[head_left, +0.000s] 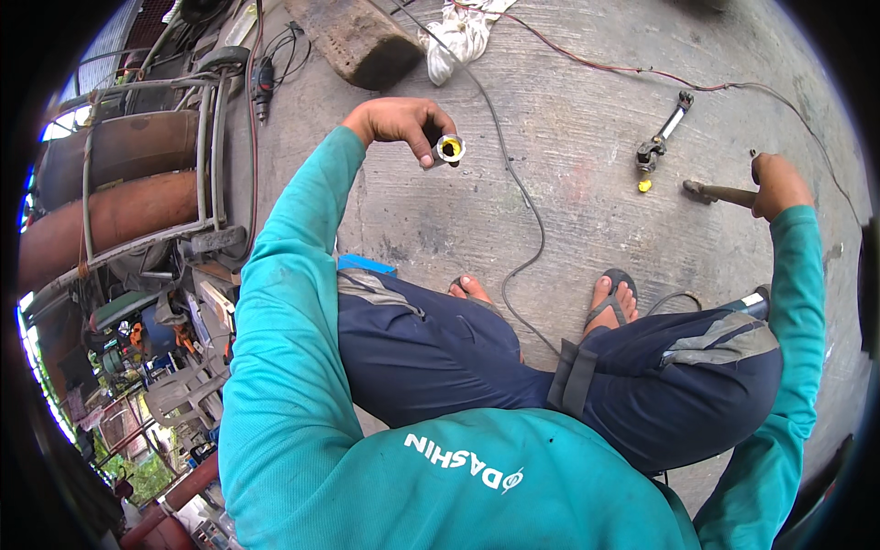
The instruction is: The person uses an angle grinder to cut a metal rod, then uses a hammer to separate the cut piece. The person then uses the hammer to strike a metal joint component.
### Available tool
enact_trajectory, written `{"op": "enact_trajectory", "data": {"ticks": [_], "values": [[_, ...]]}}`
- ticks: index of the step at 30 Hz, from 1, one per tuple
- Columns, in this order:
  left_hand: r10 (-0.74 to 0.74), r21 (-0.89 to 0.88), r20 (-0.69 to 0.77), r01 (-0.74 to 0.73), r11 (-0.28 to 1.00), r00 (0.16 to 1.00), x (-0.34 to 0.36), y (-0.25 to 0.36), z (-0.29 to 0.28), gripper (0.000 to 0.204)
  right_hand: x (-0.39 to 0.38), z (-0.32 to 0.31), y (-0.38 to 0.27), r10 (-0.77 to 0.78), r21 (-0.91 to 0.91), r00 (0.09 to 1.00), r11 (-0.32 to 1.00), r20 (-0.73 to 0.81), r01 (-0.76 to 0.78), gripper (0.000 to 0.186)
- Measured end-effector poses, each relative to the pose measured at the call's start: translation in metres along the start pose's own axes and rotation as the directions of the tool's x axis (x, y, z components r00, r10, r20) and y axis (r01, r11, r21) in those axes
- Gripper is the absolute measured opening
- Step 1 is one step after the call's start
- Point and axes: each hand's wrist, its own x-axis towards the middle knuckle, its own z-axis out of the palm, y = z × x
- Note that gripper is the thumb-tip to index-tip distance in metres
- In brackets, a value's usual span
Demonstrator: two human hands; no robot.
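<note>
My left hand (394, 124) is closed on a short metal tube (456, 156), its open end facing up with yellow grease inside, held above the concrete floor (559, 183). At the right, my right hand (779, 183) grips the handle of a hammer (733, 193), whose head is low over the floor; whether it touches is unclear. Between my hands, nearer the right one, a jointed metal shaft (653, 148) lies on the floor with a blob of yellow grease at its lower end.
A wooden block (339, 32), white rag (458, 37) and corded drill (263, 87) lie beyond my left hand. A gray cable (522, 192) snakes toward my sandalled feet. A blue object (367, 262) sits beside my leg. Metal cylinders in a frame (119, 220) and clutter fill the left.
</note>
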Motion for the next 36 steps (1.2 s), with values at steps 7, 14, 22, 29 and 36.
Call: {"op": "enact_trajectory", "data": {"ticks": [7,14,22,29,36], "values": [[-0.031,0.046,0.015,0.031,0.998,0.999,-0.001,0.003,0.001,0.062,-0.004,-0.002,-0.003,0.002,0.046,1.0,0.999,0.001,-0.002,0.049],[-0.284,0.19,-0.063,0.291,0.938,0.957,0.004,0.005,-0.008,0.058,-0.002,0.004,0.007,0.014,0.048,1.0,0.999,0.002,-0.014,0.049],[0.139,0.757,-0.629,0.561,0.336,0.765,0.022,0.034,-0.027,0.069,-0.011,-0.011,-0.002,-0.022,-0.042,1.0,0.999,0.012,0.023,0.045],[0.452,0.943,-0.244,0.102,0.316,0.858,0.213,0.137,0.037,0.053,-0.014,-0.016,-0.006,-0.057,-0.053,0.998,0.997,-0.003,0.057,0.036],[0.627,0.999,-0.007,-0.014,0.029,0.779,0.345,0.172,0.082,0.048,-0.019,-0.015,-0.013,-0.04,-0.03,0.999,0.999,0.007,0.041,0.026]]}}
